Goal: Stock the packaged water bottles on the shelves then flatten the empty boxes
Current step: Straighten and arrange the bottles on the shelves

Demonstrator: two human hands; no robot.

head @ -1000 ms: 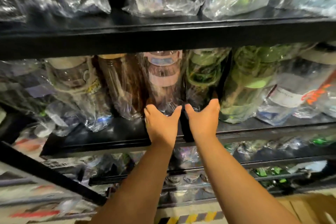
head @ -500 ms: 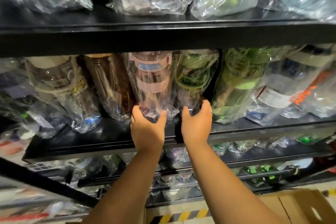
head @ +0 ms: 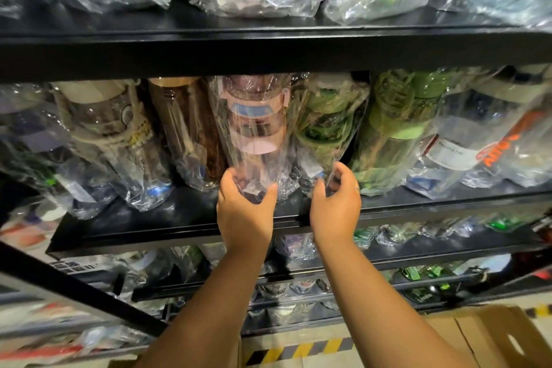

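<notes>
The pink bottle [head: 254,128] and the green bottle [head: 325,128] beside it stand bagged at the front centre of the middle shelf [head: 179,218]. Since a second ago both hands have closed in. The left hand [head: 245,218] now cups the pink bottle's base, and the right hand [head: 336,212] grips the green bottle's bag. Both look seated, so this pair seems stocked. More bagged bottles sit above and below that shelf. Under it, on the floor, are an open box [head: 478,337] and striped tape [head: 298,349].

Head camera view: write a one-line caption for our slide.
Left hand grips the bagged pink-lidded bottle, right hand the bagged green bottle beside it, on a black shelf.
</notes>
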